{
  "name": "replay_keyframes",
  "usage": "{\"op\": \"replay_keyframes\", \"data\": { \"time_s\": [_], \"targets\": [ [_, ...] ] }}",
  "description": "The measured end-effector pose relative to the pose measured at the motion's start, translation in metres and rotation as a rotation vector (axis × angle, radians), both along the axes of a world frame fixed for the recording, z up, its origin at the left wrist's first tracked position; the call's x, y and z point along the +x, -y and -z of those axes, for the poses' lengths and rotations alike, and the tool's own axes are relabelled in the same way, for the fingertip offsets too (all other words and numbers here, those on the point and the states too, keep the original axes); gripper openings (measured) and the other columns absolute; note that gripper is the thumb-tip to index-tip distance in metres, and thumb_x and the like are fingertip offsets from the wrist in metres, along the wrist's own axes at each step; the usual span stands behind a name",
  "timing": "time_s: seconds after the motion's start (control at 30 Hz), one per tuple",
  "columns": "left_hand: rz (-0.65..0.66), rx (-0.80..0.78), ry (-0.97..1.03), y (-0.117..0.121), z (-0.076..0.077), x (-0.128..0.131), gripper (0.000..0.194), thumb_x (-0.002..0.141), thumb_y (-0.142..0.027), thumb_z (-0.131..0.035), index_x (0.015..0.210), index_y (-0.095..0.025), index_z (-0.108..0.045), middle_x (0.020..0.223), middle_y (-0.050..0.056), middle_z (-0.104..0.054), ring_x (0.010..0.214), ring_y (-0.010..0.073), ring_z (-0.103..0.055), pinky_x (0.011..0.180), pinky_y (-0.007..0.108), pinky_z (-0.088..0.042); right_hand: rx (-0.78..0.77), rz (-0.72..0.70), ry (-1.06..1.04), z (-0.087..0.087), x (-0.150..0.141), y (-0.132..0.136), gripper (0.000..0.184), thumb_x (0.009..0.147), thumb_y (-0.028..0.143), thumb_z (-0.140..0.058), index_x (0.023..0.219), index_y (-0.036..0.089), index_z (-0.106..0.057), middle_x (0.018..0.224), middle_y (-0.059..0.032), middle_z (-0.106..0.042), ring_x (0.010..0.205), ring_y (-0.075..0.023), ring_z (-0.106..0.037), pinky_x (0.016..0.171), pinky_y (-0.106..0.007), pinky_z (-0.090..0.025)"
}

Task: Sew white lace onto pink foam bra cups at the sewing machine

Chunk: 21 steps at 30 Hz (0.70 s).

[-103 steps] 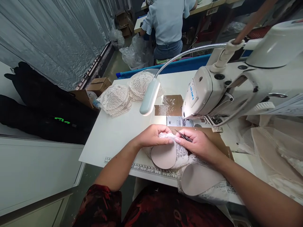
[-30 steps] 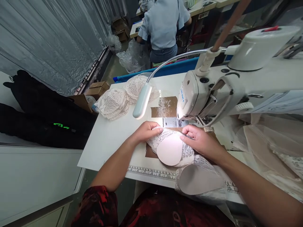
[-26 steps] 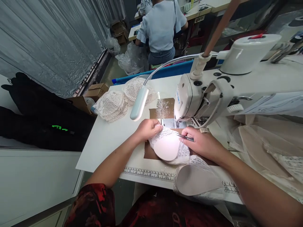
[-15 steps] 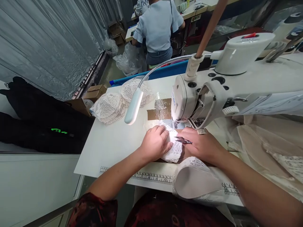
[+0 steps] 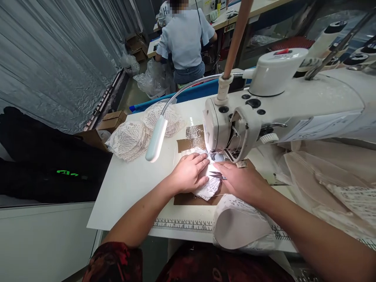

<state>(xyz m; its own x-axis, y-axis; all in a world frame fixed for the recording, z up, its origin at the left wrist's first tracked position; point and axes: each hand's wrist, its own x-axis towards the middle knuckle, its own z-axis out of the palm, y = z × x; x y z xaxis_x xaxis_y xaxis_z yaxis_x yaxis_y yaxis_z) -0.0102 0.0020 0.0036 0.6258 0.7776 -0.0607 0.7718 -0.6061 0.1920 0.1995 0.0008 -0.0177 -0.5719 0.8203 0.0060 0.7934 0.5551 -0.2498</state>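
My left hand (image 5: 191, 172) lies flat, fingers together, pressing a white lace bra cup (image 5: 209, 189) onto the bed of the white sewing machine (image 5: 264, 113), just in front of the needle. My right hand (image 5: 239, 181) rests on the same lace piece and grips small thread snips (image 5: 217, 176), their tips pointing left. A second cup (image 5: 239, 225) of the same garment, smooth lining up, hangs over the table's near edge (image 5: 182, 225) under my right forearm.
A gooseneck lamp (image 5: 155, 138) hangs over the white table. Stacks of white lace cups (image 5: 129, 139) lie at the far left, sheer beige fabric (image 5: 331, 176) is heaped on the right. Another person (image 5: 185, 39) sits with their back to me. Cardboard boxes (image 5: 110, 121) stand beside the table.
Both hands have slid the lace cup forward, turned it lace side up and flattened it under the machine head. My head has moved closer and to the right.
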Motion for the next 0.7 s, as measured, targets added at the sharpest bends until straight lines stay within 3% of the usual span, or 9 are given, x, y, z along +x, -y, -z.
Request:
{"op": "replay_keyframes", "data": {
  "time_s": [0.3,0.5,0.7],
  "targets": [
    [0.102,0.017,-0.02,-0.018,-0.001,-0.003,0.06,0.083,-0.041,-0.05,0.135,-0.01,-0.048,0.139,0.014,-0.049,0.119,0.0321,-0.046,0.096,0.044,-0.04,-0.003,0.054,0.002,0.002,0.0,0.002,0.043,0.081,0.02,-0.047,0.121,0.024,-0.059,0.093,-0.0096,-0.07,0.087,-0.0257,-0.062,0.072,-0.034,-0.037],
    [0.107,0.061,-0.029,-0.013,-0.006,-0.009,0.055,0.08,-0.025,-0.05,0.134,-0.011,-0.049,0.14,0.012,-0.048,0.123,0.031,-0.045,0.102,0.046,-0.037,0.056,-0.008,0.004,0.006,0.003,0.003,0.034,0.085,0.022,-0.043,0.113,0.023,-0.062,0.103,-0.0081,-0.07,0.085,-0.0229,-0.062,0.069,-0.033,-0.036],
    [0.19,0.139,0.116,-0.004,0.007,-0.002,0.039,0.09,-0.021,-0.043,0.125,-0.01,-0.055,0.131,0.014,-0.056,0.122,0.0278,-0.048,0.102,0.044,-0.037,0.054,-0.03,0.022,0.0,0.002,0.003,0.033,0.087,0.023,-0.042,0.114,0.023,-0.062,0.104,-0.0072,-0.07,0.081,-0.0219,-0.063,0.066,-0.033,-0.036]
  ]
}}
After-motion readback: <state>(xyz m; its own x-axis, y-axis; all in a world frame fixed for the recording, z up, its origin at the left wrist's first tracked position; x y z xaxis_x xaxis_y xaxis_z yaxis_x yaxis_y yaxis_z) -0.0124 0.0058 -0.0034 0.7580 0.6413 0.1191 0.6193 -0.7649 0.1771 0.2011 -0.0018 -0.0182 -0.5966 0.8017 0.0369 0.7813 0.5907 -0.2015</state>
